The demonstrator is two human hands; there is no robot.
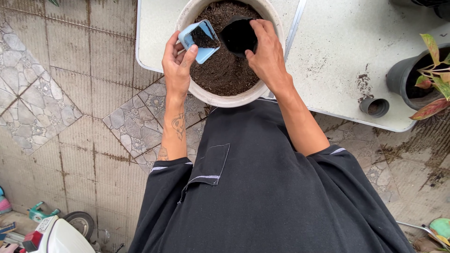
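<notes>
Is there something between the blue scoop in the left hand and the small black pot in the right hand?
Nothing visible stands between them. The blue scoop in the left hand and the small black pot in the right hand sit side by side over the soil in the large white bowl.

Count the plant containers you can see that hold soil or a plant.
3: a large round white bowl of dark soil under both hands, a small black pot in the right hand, a dark grey pot with a leafy plant at right. Others may be out of frame.
</notes>
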